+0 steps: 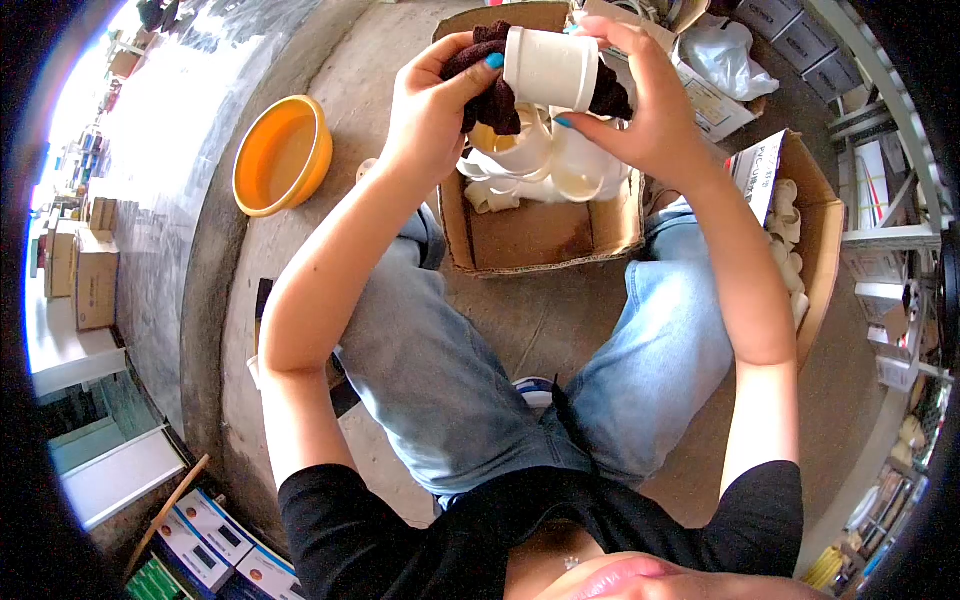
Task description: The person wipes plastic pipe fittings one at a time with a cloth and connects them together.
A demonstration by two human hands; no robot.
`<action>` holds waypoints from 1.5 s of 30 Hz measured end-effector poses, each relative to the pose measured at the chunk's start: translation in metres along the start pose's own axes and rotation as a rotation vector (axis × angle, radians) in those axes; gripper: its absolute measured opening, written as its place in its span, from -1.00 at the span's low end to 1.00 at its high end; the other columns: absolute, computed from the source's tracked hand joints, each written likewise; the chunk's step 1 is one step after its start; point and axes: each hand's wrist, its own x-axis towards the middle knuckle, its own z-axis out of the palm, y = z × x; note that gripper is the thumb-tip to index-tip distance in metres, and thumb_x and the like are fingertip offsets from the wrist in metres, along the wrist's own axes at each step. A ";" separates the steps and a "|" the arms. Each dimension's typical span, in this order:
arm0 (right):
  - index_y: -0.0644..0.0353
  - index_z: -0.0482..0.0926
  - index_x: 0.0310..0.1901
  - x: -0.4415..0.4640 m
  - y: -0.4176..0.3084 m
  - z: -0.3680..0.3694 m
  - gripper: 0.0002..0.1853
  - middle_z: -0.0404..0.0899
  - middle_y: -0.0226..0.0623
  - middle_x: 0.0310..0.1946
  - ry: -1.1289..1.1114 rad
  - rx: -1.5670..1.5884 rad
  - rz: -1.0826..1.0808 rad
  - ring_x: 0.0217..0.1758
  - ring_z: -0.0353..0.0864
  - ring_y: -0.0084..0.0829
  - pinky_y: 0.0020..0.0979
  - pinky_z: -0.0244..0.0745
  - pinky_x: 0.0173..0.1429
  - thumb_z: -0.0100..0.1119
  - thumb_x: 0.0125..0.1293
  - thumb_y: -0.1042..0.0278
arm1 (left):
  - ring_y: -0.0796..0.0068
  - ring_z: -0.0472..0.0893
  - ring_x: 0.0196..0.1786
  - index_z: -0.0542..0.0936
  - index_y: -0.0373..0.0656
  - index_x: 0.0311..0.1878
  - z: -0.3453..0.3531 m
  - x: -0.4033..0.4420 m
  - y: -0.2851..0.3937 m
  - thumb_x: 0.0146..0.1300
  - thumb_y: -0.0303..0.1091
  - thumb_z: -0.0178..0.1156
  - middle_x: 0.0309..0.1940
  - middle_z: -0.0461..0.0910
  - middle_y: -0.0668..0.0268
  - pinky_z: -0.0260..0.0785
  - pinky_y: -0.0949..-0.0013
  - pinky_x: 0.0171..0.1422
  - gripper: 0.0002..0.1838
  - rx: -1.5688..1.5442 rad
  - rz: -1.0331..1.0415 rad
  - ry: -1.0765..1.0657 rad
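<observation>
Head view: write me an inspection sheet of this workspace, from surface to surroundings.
Surface: bare floor, with a cardboard box in front of the knees.
Job's things: white pipe fitting held above the box; dark cloth showing at both its ends; more white fittings in the box.
Clutter: orange basin at left; clear plastic bag at far right.
Hands: left hand grips the cloth; right hand curves around the fitting's other end, exact contact unclear.
Cables: nothing seen for certain.
Surroundings: shelving at right, cartons at left.
</observation>
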 end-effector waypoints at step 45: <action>0.20 0.42 -0.12 -0.011 -0.009 -0.011 -0.41 0.50 -0.18 -0.31 -0.006 -0.205 0.191 -0.23 0.54 -0.22 -0.33 0.43 -0.13 0.34 -0.10 -0.03 | 0.50 0.46 -0.25 0.25 -0.15 -0.15 -0.001 -0.003 0.001 -0.35 -0.40 0.46 -0.36 0.42 0.26 0.36 0.45 -0.17 -0.33 0.849 0.304 -0.112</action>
